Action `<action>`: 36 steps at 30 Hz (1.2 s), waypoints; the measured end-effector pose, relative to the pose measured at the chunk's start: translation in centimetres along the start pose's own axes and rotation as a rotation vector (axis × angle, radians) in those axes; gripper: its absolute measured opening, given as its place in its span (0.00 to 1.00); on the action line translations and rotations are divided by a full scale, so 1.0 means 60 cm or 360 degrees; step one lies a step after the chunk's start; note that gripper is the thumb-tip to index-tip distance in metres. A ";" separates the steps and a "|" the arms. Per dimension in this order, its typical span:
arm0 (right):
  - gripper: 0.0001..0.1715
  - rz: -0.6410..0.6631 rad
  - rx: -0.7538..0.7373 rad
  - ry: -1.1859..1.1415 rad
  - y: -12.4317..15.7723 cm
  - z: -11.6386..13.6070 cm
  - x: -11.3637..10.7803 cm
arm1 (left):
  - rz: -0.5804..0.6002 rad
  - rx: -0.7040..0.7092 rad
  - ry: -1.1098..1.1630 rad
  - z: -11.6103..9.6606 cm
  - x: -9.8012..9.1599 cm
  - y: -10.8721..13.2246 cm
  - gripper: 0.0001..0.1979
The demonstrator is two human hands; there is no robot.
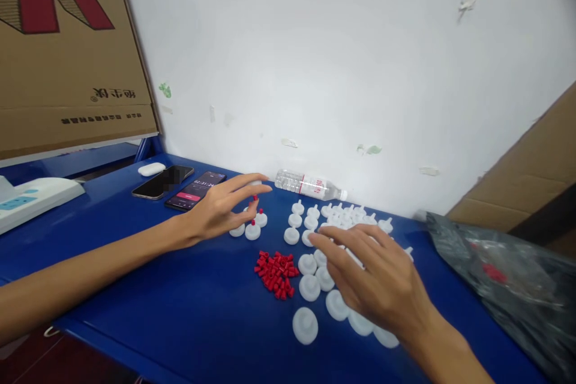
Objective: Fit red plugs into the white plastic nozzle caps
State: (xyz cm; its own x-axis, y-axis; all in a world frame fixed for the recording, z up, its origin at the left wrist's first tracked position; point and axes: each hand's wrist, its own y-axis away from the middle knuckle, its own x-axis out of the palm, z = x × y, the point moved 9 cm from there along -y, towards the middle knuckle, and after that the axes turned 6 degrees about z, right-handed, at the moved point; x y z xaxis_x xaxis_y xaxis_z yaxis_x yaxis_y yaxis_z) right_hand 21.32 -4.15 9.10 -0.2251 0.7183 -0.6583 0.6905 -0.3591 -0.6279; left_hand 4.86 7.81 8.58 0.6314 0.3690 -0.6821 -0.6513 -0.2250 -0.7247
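Note:
My left hand (221, 207) reaches across the blue table (189, 312), thumb and fingers pinched on a small red tip with a white cap at the fingertips, just above a few assembled white caps with red tips (252, 229). My right hand (375, 279) hovers palm down with fingers spread over a cluster of white plastic caps (310, 288), holding nothing visible. A small pile of red tips (276, 274) lies between the two hands.
Two phones (180, 187) and a white earbud case (152, 168) lie at the back left. A water bottle (310, 185) rests on its side by the wall. A dark plastic bag (504, 282) sits right; cardboard boxes (67, 54) stand left and right.

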 end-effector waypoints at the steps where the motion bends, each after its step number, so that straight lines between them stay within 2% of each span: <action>1: 0.20 0.0019 0.0026 0.0043 0.000 -0.006 -0.001 | -0.0013 -0.0011 -0.0039 0.010 -0.002 0.000 0.15; 6: 0.17 0.0192 0.0232 0.0095 -0.005 -0.047 -0.004 | 0.0084 -0.0142 -0.0048 0.050 0.004 -0.001 0.11; 11: 0.12 0.0784 0.0843 -0.0254 -0.001 -0.138 0.017 | 0.0038 -0.0265 -0.0038 0.068 0.004 0.002 0.10; 14: 0.16 0.0828 0.1015 -0.0348 -0.009 -0.165 0.025 | 0.0123 -0.0359 -0.0035 0.084 0.018 0.006 0.12; 18: 0.20 0.0710 0.0841 -0.0337 -0.025 -0.143 0.065 | 0.0303 -0.0628 -0.0052 0.122 0.042 0.022 0.15; 20: 0.20 0.0775 0.0722 -0.0312 -0.018 -0.123 0.098 | 0.0385 -0.0768 -0.0058 0.138 0.051 0.031 0.16; 23: 0.21 0.0860 0.0678 -0.0333 0.000 -0.109 0.130 | 0.0466 -0.0875 -0.0062 0.150 0.059 0.040 0.20; 29: 0.28 0.0980 0.0682 -0.0409 0.007 -0.097 0.143 | 0.0631 -0.0847 -0.0063 0.163 0.079 0.048 0.20; 36: 0.29 0.1043 0.0686 -0.0383 0.003 -0.080 0.146 | 0.0642 -0.0766 -0.0086 0.164 0.090 0.057 0.13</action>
State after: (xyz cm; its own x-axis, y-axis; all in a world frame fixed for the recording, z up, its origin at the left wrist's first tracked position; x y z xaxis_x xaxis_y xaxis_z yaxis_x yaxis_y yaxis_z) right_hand 22.74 4.94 5.20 -0.0432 0.1530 -0.9873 0.4192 -0.8943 -0.1569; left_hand 1.87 17.87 3.38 0.3449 0.2126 -0.9142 -0.5634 -0.7322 -0.3828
